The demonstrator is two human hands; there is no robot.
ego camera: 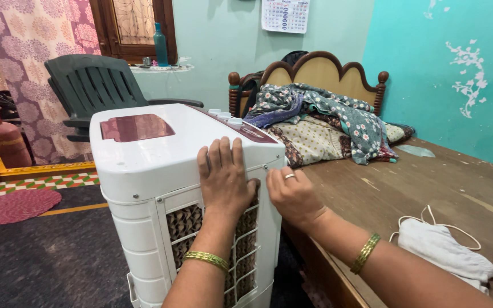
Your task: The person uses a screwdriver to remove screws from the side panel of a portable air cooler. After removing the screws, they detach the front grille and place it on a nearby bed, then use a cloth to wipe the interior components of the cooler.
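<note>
Air cooler (161,188) base cut off, hands (226,179) covering grille top

Wooden bed (429,182) at right, bare boards exposed, carved headboard (315,68) at its far end. Heaped against the headboard: floral blankets (320,117) over a pale quilt (309,140). White cloth (446,251) with cord lies on the near boards; a small pale scrap (415,150) lies by the wall. Floor (47,256) at left, dark carpet, carries a round red mat (15,205), a white cooler (161,188), a green chair (95,85) and a red cylinder (4,137)
</note>
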